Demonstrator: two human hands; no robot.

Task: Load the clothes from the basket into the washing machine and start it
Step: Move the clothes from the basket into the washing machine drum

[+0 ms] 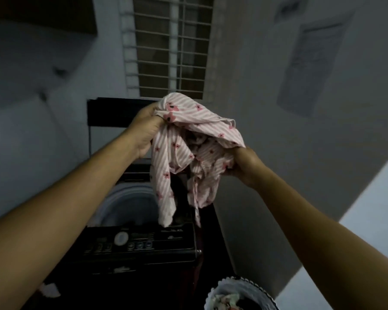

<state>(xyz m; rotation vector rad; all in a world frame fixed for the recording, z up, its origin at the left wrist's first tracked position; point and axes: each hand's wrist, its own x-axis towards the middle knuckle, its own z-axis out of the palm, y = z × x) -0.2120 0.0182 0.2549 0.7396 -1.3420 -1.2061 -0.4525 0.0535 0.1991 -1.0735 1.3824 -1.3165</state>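
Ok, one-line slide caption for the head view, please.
The left hand and right hand hold a pink striped floral garment over the open washing machine, basket at lower right.

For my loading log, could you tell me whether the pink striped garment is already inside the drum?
No, the left hand and right hand hold the garment above the open drum.
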